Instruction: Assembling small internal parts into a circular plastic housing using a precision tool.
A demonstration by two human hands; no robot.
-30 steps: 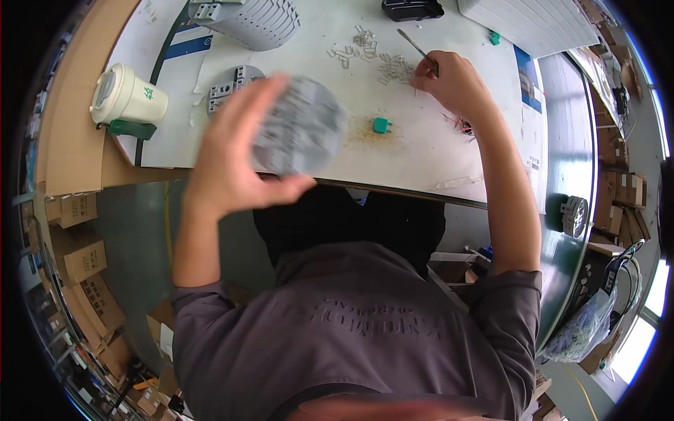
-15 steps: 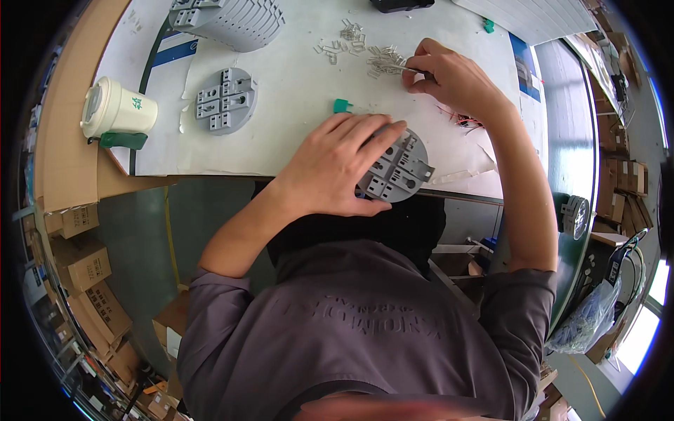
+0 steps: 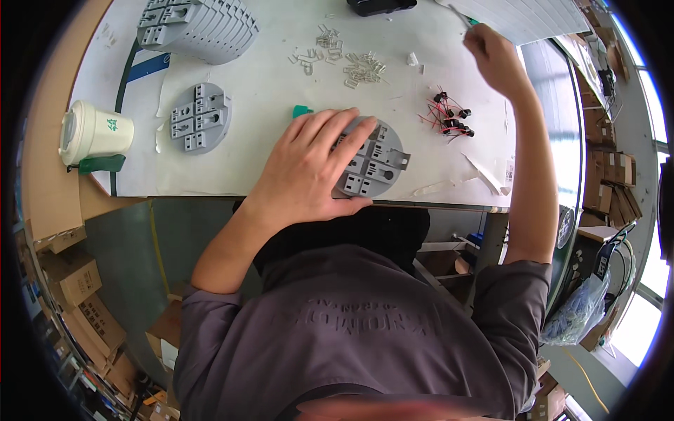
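My left hand [image 3: 302,165] is closed over the left side of a round grey plastic base [image 3: 379,160] at the table's front edge, its thumb at the near rim. The base's top bears raised blocks with slots, and my fingers hide part of it. Farther off to the right, my right hand [image 3: 493,62] is closed around a slim pale tool [image 3: 456,12], whose kind I cannot make out. Its thin shaft points up and left, beside a white ribbed panel [image 3: 526,17]. A small green piece [image 3: 302,111] lies just beyond my left hand.
Small clear clips lie in two loose heaps, one of them a clip heap [image 3: 365,69] at the middle. Black parts with red wires [image 3: 449,116] lie to the right. Another grey base [image 3: 201,118], stacked bases [image 3: 217,31], a cream cup [image 3: 98,133] and a black tray [image 3: 381,5] are around.
My right hand has left the clip heap and moved right and farther away, toward the white panel, uncovering the red-wired parts. My left hand stays on the base; the whole view has shifted.
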